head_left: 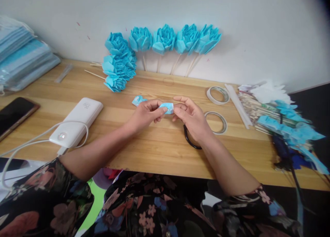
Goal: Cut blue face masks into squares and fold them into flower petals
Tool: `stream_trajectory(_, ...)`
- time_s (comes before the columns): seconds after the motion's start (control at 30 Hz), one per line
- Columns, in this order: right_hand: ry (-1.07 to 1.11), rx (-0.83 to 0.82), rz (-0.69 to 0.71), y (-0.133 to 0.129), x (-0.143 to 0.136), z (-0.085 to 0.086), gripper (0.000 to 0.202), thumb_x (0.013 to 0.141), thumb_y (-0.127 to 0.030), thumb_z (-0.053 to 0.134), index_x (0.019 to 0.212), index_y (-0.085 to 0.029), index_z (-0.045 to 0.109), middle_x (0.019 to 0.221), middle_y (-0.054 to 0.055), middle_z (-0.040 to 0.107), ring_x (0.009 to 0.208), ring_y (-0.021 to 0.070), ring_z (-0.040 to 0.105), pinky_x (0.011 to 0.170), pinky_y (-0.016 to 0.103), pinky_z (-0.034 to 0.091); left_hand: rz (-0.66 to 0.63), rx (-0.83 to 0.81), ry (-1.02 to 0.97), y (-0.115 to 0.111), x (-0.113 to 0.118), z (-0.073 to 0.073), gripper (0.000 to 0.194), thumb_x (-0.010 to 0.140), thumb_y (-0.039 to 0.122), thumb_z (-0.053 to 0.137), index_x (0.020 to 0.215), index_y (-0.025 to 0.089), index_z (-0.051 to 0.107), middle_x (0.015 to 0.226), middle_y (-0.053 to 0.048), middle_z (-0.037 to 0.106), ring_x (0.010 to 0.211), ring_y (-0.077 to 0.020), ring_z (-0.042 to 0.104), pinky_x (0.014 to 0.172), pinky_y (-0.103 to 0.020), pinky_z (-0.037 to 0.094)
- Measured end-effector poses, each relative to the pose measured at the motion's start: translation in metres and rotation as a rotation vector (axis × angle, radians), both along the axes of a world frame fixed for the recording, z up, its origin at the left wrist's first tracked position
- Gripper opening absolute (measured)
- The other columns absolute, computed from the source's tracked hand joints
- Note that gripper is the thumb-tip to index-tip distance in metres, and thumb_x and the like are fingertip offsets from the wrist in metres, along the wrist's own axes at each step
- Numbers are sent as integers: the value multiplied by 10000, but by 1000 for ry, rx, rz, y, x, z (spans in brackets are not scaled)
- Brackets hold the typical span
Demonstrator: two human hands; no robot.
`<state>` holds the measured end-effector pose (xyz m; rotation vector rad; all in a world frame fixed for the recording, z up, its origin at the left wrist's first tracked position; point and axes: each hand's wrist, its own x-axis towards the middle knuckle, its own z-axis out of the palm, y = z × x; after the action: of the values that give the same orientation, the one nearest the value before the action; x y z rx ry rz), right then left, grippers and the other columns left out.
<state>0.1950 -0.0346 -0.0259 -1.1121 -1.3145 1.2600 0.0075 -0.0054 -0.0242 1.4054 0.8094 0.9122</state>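
Note:
My left hand (145, 115) and my right hand (192, 118) meet over the middle of the wooden table (154, 151). Together they pinch a small folded piece of light blue paper (167, 107) between fingertips. Another bit of blue paper (138, 100) lies just behind my left hand. Black scissors (189, 139) rest under my right wrist, mostly hidden. Finished blue paper flowers on sticks (165, 39) lean against the wall, and more blue paper flowers (118, 66) lie flat on the table.
A white power bank (77, 121) with a cable and a dark phone (14, 115) lie at the left. Stacked blue sheets (23, 56) sit far left. Two tape rolls (218, 94) and a heap of sticks and blue scraps (281, 123) occupy the right.

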Motion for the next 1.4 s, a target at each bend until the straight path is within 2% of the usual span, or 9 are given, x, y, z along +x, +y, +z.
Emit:
stream_trajectory(0.07, -33, 8, 27, 0, 0, -1, 477, 818, -399, 755, 1248, -244, 619, 893, -1, 701, 791, 137, 631, 686, 284, 543, 7, 10, -8, 0, 0, -1, 232, 854, 334, 661, 723, 164, 574, 591, 35, 555, 517, -64, 487, 517, -198, 400)
stream_trajectory(0.13, -46, 19, 23, -1, -1, -1, 466, 804, -380, 771, 1234, -239, 661, 925, 11, 704, 821, 140, 624, 689, 281, 535, 8, 33, 7, 0, 0, -1, 230, 859, 331, 655, 726, 161, 577, 577, 37, 542, 514, -64, 479, 512, -196, 386)
stream_trajectory(0.3, -50, 9, -25, -3, -4, 0, 225, 802, -363, 776, 964, -210, 744, 798, -8, 681, 698, 107, 575, 647, 255, 505, 2, 71, 69, -2, 1, -2, 244, 856, 339, 654, 710, 168, 559, 558, 46, 513, 502, -60, 447, 504, -189, 354)
stream_trajectory(0.43, -27, 8, -66, -3, -4, 0, 187, 777, -358, 799, 839, -208, 706, 688, -39, 628, 608, 89, 537, 605, 245, 482, -22, 62, 87, -1, 0, -3, 264, 847, 375, 664, 715, 173, 556, 572, 42, 521, 509, -66, 465, 505, -191, 371)
stream_trajectory(0.7, -25, -5, -80, -3, -4, 2, 199, 777, -373, 784, 797, -208, 674, 655, -43, 601, 598, 94, 530, 601, 253, 457, -80, 54, 123, 1, -4, 4, 261, 852, 413, 670, 790, 164, 624, 678, 7, 602, 596, -88, 540, 582, -217, 451)
stream_trajectory(0.83, -39, -15, -86, -3, -3, 4, 208, 775, -374, 781, 797, -203, 663, 642, -43, 599, 588, 94, 533, 596, 255, 434, -65, -13, 39, 1, -5, 6, 336, 844, 485, 663, 811, 151, 637, 693, -18, 635, 622, -113, 578, 602, -239, 485)
stream_trajectory(0.97, -59, -12, -70, -4, -4, 5, 188, 799, -361, 754, 785, -203, 654, 634, -42, 598, 583, 93, 531, 593, 256, 416, 8, 3, 19, 2, -4, 4, 374, 819, 515, 697, 846, 146, 642, 671, -9, 613, 603, -108, 558, 572, -230, 462)
stream_trajectory(1.13, -61, -13, -73, -4, -7, 6, 167, 784, -337, 760, 781, -203, 661, 641, -46, 584, 578, 89, 525, 582, 253, 413, 60, 115, 75, 4, -1, 0, 369, 778, 499, 747, 751, 157, 610, 630, 15, 559, 573, -85, 485, 534, -217, 383)
stream_trajectory(1.4, -80, -22, -50, -5, -6, 5, 194, 790, -378, 763, 868, -205, 724, 734, -16, 660, 632, 103, 551, 623, 263, 483, 80, 136, 90, 3, -2, 1, 342, 815, 470, 704, 707, 159, 609, 584, 23, 530, 547, -84, 472, 526, -221, 370)
